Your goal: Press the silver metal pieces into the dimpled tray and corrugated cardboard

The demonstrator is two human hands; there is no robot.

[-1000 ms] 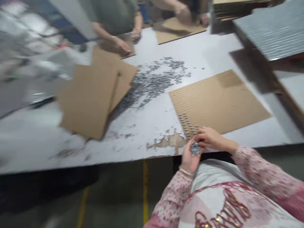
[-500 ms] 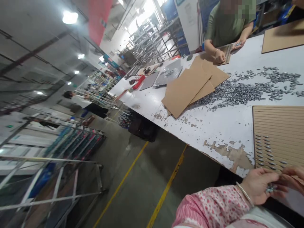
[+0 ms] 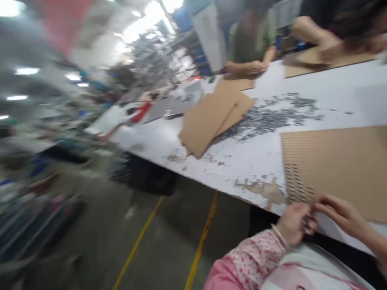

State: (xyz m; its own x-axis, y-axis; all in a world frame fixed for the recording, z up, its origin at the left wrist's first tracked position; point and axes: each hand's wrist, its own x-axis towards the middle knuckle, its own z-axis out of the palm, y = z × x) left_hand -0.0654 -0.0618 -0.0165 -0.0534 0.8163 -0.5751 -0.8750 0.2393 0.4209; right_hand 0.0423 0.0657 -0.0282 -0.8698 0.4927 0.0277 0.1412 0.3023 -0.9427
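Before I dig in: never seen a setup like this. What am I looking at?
No machine: it's a person's bare left hand and right hand. The only camera is worn on their head, looking forward and down; the view is blurred. On the white table lie plain brown boards, scattered small grey pieces and a ridged brown board with some pieces in rows. The left hand holds a few pieces; blur hides whether the right does.

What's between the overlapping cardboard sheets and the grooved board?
The head view shows scattered small grey pieces nearest the cardboard sheets, then white tabletop before the board.
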